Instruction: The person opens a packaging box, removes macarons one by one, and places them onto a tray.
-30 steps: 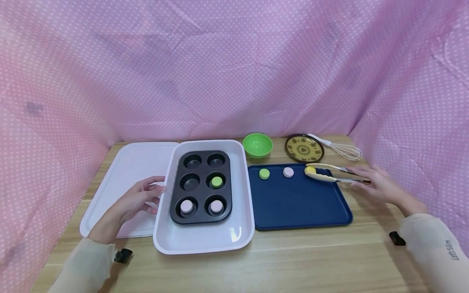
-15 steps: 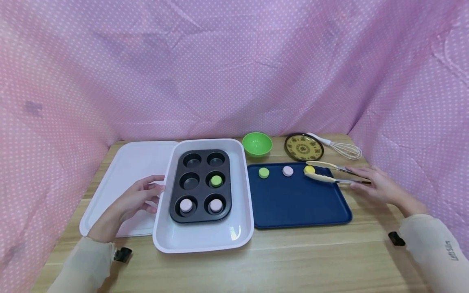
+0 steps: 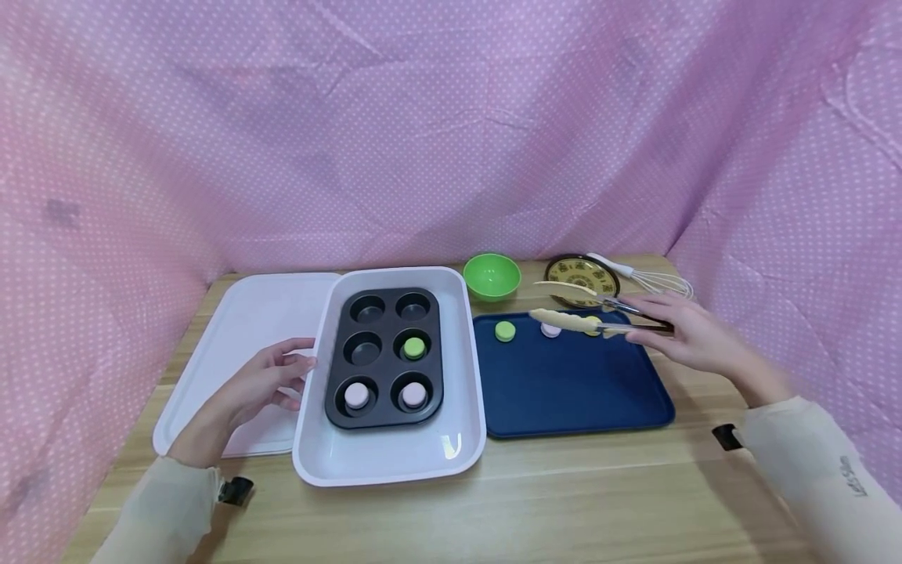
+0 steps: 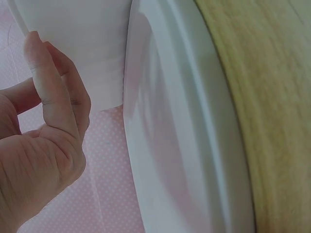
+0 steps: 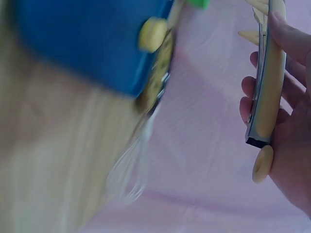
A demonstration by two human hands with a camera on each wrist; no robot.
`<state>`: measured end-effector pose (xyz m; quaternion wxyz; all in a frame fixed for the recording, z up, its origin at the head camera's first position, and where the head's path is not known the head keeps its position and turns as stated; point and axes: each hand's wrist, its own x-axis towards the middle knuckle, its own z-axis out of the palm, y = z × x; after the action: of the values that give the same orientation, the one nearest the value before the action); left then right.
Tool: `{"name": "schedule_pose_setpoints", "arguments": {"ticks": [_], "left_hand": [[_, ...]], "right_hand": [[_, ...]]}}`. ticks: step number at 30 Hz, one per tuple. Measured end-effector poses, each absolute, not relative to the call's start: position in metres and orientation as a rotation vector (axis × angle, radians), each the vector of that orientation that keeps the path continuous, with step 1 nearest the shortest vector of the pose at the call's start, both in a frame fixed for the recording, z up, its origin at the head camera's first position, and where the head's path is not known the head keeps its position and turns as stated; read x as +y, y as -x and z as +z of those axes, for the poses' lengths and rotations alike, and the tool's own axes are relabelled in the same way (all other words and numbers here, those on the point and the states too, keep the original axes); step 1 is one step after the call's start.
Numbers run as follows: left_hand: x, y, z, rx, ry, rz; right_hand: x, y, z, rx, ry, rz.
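Observation:
My right hand (image 3: 687, 333) grips a pair of tongs (image 3: 564, 319) above the back of the blue tray (image 3: 574, 399). The tongs' arms are spread, with nothing seen between them. Below, a yellow macaron (image 5: 153, 35) lies at the tray's back right, partly covered by the tongs in the head view. A pink macaron (image 3: 551, 331) and a green macaron (image 3: 504, 331) lie left of it. My left hand (image 3: 257, 380), fingers loosely bent, is at the left wall of the white bin (image 3: 395, 460). Inside, a dark muffin pan (image 3: 386, 376) holds one green and two pink macarons.
A white board (image 3: 261, 313) lies partly under my left arm. Behind the blue tray stand a green bowl (image 3: 492, 276), a patterned brown plate (image 3: 581, 272) and a white whisk (image 3: 658, 282). Pink dotted cloth (image 3: 451, 141) hangs at the back and sides.
My right hand has lifted the tongs up and left, away from the yellow macaron, which stays on the blue tray. My left hand has not moved.

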<state>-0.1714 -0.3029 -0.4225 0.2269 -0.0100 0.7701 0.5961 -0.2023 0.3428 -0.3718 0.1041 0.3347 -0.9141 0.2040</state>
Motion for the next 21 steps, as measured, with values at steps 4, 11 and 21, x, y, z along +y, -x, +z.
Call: {"name": "schedule_pose_setpoints", "arguments": {"ticks": [4, 11, 21], "left_hand": [[-0.303, 0.172, -0.422, 2.131, 0.027, 1.634], [-0.304, 0.171, -0.422, 2.124, 0.027, 1.638], [-0.304, 0.172, -0.422, 2.118, 0.027, 1.637]], "right_hand": [[0.307, 0.209, -0.362, -2.591, -1.125, 0.581], [0.244, 0.216, -0.354, -2.598, -1.210, 0.611], [0.180, 0.226, -0.356, -2.707, -1.299, 0.477]]}}
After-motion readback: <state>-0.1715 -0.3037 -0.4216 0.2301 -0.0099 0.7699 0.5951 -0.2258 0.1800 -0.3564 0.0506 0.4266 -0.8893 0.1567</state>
